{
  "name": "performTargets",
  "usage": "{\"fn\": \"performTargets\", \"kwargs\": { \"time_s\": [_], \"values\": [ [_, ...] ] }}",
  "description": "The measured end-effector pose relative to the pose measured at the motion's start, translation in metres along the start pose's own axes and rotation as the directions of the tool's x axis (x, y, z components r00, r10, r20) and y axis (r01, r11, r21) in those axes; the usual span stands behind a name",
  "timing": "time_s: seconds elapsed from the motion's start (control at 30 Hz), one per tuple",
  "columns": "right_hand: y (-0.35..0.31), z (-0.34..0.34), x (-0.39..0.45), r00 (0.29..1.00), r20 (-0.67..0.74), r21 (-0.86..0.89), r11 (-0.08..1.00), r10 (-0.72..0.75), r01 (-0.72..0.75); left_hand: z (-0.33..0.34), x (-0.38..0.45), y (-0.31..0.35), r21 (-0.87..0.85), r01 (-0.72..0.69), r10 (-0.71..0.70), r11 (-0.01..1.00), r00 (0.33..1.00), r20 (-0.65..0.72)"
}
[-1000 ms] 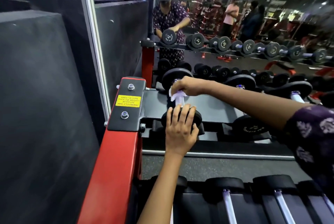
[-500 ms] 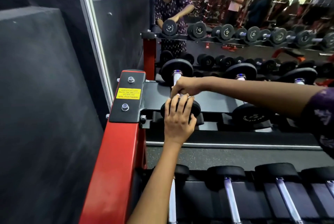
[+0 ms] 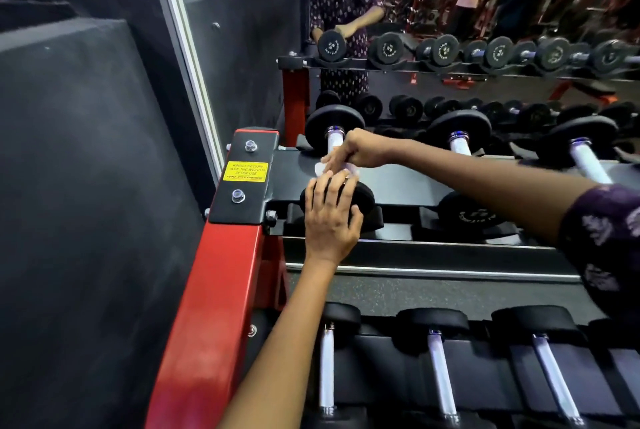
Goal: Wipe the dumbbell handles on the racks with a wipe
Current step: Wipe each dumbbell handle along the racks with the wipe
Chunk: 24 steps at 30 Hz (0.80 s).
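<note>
Dumbbell number one, the leftmost on the top shelf of the rack, is lying with its chrome handle pointing away from the camera, and both hands are on it. Right hand is reaching in from the right, its fingers curling around the handle with a white wipe bunched under them; a corner of the wipe is showing just left of the fingers. Left hand is lying on the near black end plate of the same dumbbell, fingers spread and bending over its top edge, fingertips almost meeting the wipe. The far plate is standing clear behind the right hand.

To the right on the same shelf, two more dumbbells are sitting side by side: the second near the right forearm, the third further along, both with bare chrome handles. A patterned purple sleeve is filling the right edge. Left of the hands, a yellow label is stuck on the black bracket of the red rack post, between two bolts. Below, on the lower shelf, three more chrome handles are lying in a row. Behind the rack a mirror is reflecting the person bending over the dumbbells, rows of dumbbells and other people further back.
</note>
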State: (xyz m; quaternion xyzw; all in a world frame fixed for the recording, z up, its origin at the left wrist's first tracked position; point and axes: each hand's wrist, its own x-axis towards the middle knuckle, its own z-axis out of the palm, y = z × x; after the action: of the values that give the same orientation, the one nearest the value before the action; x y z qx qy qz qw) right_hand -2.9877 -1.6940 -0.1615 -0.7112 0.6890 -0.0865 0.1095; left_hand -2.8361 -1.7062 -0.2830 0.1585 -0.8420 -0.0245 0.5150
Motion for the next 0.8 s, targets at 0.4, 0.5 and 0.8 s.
{"fn": "performTargets", "kwargs": {
  "time_s": [0.4,0.5,0.8],
  "values": [
    [0.013,-0.003,0.000,0.991,-0.119,-0.108,0.992,0.060,-0.073,-0.007,0.002,0.006,-0.063,0.096,-0.097,0.993,0.995,-0.009],
    [-0.007,0.009,-0.008,0.991,-0.123,-0.013,0.999,-0.045,0.043,-0.006,0.002,0.009,-0.059,0.117,-0.118,0.991,0.993,-0.011],
    [-0.004,-0.012,0.003,0.920,-0.391,-0.185,0.976,0.033,-0.113,-0.007,0.003,0.012,-0.015,0.139,-0.139,0.990,0.990,0.014]
  ]
}}
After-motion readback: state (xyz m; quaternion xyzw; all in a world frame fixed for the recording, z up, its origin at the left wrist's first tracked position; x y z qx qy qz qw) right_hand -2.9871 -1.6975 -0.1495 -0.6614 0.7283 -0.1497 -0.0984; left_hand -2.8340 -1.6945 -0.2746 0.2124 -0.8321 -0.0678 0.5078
